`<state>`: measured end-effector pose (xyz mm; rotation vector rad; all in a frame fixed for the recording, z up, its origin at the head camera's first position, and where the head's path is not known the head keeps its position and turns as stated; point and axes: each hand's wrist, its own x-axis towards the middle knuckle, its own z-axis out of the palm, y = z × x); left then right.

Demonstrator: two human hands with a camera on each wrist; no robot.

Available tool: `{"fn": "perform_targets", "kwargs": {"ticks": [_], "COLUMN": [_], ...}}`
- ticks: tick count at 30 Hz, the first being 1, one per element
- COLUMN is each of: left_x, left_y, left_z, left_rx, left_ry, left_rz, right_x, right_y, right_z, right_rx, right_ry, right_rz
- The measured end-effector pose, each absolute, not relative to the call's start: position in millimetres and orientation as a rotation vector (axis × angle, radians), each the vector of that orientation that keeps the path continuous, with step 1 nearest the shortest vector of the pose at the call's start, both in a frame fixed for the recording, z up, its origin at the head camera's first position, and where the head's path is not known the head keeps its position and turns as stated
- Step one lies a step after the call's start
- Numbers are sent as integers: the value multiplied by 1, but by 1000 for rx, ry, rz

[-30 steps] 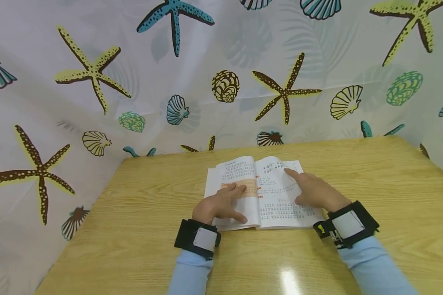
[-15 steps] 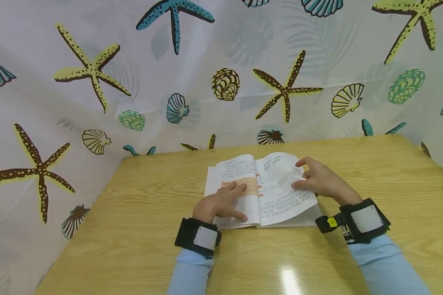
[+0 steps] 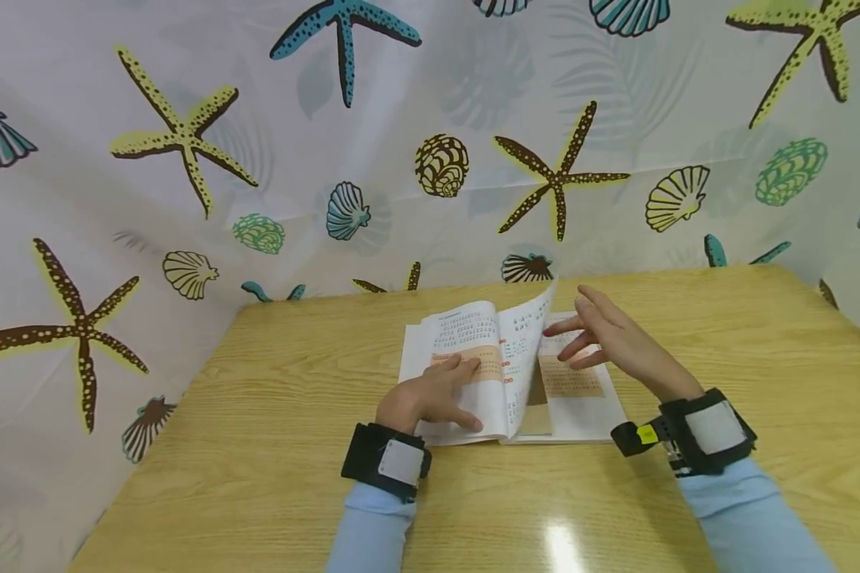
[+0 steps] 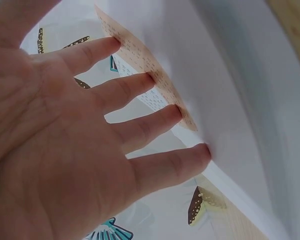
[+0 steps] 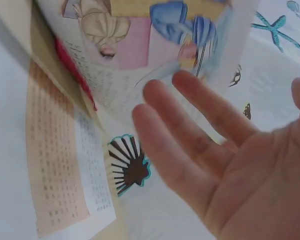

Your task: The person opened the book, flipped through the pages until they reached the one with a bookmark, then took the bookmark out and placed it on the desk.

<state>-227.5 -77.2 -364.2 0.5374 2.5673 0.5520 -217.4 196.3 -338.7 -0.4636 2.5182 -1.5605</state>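
An open book (image 3: 466, 326) lies on the table, its left side printed with text and an orange panel. My left hand (image 3: 430, 398) rests on that left page with fingers spread; the left wrist view shows its fingertips (image 4: 174, 114) on the paper. One page (image 3: 521, 338) stands raised from the right half, curving leftward. Beside its free edge is my right hand (image 3: 627, 346), fingers loosely extended. In the right wrist view those fingers overlap the back of the page, which carries a coloured drawing (image 5: 135, 40). Under it a further page with an orange block (image 3: 572, 378) is exposed.
The wooden table (image 3: 294, 382) extends on all sides of the book. Behind it hangs a white cloth (image 3: 394, 103) printed with starfish and shells. Each wrist wears a black strap, the left strap (image 3: 364, 458) and the right strap (image 3: 741, 446).
My right hand first lay on the right page, then drew back to its edge and lifted it. Now the page stands up and leans left. The left hand has stayed in place.
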Motion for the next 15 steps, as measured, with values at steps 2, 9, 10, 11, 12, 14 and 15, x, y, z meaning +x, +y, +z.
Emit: {"fn": "perform_targets", "kwargs": {"ticks": [2,9,10,11,12,14,15], "left_x": [-228,-226,-226,-226,-227,-227,-227], "left_y": [-77,-78,-79,-79,-79,-80,-81], "left_z": [-365,-366,-366,-367,-367,-367,-367], "left_rx": [533,519,538,558,589,608,605], "left_ry": [2568,2545,2536,2528,2510,2485,2478], "left_rz": [550,593,637,675,717,803,832], "right_x": [-217,-214,-214,-213,-213,-212,-211], "right_y": [194,175,171,167,163,156,153], "right_z": [-339,-354,-358,-361,-365,-373,-377], "right_rx": [-533,-838,-892,-952,-1000,-1058,-1084], "right_ry": [2469,2472,2478,2481,2488,2522,2544], "right_rz": [-1562,-1229,-1181,-1139,-1089,-983,-937]}}
